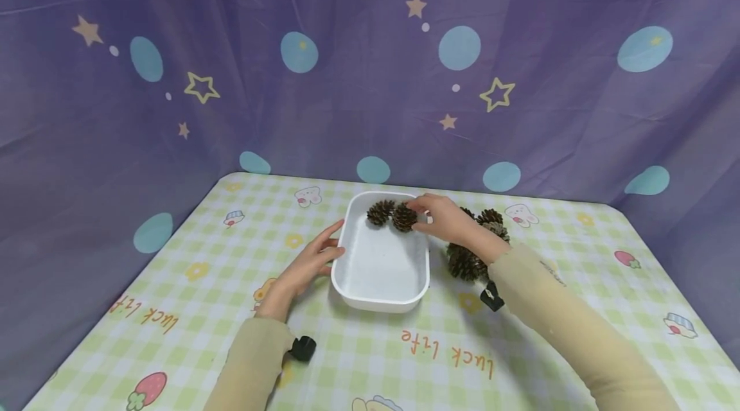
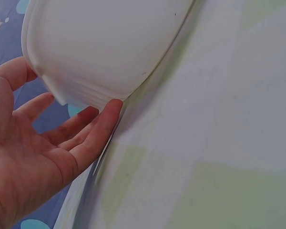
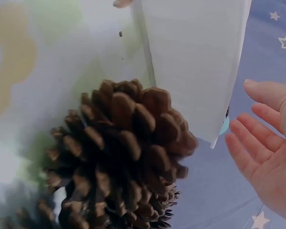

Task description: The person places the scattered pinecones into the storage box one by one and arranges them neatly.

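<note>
Checked worktop lies bare near the tray, whose left rim the spread left hand touches, while the right hand, fingers relaxed, rests at a cone in the tray's far right corner, more cones just right.

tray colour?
Plain white tray, no pattern; the head view shows it best.

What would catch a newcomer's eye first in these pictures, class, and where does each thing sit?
First, the white tray at the table's middle, with two pine cones at its far end. The right hand reaches over that end at the nearer cone, fingers relaxed in the wrist view, while the left hand touches the tray's left wall. More cones lie heaped on the tablecloth right of the tray.
</note>
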`<state>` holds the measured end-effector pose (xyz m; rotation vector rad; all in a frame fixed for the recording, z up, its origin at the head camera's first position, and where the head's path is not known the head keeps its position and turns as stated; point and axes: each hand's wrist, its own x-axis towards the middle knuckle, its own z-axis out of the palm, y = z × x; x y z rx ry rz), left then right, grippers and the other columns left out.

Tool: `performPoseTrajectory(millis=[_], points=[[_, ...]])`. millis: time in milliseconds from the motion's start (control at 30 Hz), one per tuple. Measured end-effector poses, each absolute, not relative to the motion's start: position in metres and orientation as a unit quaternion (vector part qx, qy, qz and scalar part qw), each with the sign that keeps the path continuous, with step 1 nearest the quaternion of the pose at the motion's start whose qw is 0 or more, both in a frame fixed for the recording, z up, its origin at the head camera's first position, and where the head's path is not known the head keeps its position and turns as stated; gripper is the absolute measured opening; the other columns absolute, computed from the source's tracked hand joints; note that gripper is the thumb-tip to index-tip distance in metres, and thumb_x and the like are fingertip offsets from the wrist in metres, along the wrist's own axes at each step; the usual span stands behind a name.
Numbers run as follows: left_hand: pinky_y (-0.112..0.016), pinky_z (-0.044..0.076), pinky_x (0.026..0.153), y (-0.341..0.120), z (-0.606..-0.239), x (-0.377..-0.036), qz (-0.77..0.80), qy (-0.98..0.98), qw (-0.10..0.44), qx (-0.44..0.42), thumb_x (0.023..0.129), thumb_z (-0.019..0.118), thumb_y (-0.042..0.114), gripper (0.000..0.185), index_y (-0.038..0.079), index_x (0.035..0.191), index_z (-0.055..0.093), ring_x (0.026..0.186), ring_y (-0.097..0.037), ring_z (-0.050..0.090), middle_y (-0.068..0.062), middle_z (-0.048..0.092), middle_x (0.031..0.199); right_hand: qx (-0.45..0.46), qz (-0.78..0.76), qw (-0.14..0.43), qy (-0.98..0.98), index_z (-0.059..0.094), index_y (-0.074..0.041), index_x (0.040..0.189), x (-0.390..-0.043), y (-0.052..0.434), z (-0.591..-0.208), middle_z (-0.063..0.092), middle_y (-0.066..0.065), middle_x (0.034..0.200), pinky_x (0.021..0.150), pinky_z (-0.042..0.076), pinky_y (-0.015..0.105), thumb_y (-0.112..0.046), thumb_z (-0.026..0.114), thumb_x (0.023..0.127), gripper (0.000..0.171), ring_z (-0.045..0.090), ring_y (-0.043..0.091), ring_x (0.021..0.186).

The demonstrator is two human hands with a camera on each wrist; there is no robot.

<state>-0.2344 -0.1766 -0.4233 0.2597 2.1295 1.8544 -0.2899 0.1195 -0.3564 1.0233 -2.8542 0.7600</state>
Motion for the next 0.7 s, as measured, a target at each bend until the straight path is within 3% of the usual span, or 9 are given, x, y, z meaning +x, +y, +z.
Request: performPoseTrajectory(millis=[200, 500, 700], points=[[-0.040, 0.052, 0.084, -0.177, -0.421, -0.234, 0.648, 0.739, 0.158, 0.092, 0.093, 0.052, 0.027, 0.060, 0.033, 0.144, 0.021, 0.113, -0.035, 0.049, -0.020, 0.037, 0.133, 0.339, 0.230, 0.013, -0.912, 0.058, -0.005, 0.119, -0.277, 0.128, -0.357, 0.061, 0.010, 0.112, 0.088, 0.049, 0.037, -0.019, 0.065, 0.084, 0.039, 0.057, 0.021, 0.100], [-0.039, 0.053, 0.083, -0.177, -0.422, -0.234, 0.647, 0.741, 0.157, 0.087, 0.093, 0.051, 0.026, 0.059, 0.034, 0.144, 0.022, 0.111, -0.034, 0.050, -0.020, 0.038, 0.132, 0.334, 0.256, 0.013, -0.907, 0.059, -0.007, 0.118, -0.262, 0.151, -0.358, 0.061, 0.010, 0.111, 0.084, 0.050, 0.040, -0.023, 0.065, 0.084, 0.038, 0.058, 0.026, 0.098], [-0.039, 0.053, 0.082, -0.176, -0.420, -0.233, 0.652, 0.737, 0.156, 0.086, 0.093, 0.051, 0.025, 0.059, 0.033, 0.144, 0.022, 0.110, -0.034, 0.051, -0.020, 0.039, 0.132, 0.314, 0.252, 0.043, -0.914, 0.061, -0.012, 0.114, -0.253, 0.171, -0.360, 0.062, 0.004, 0.107, 0.081, 0.051, 0.038, -0.021, 0.069, 0.081, 0.035, 0.059, 0.024, 0.097]])
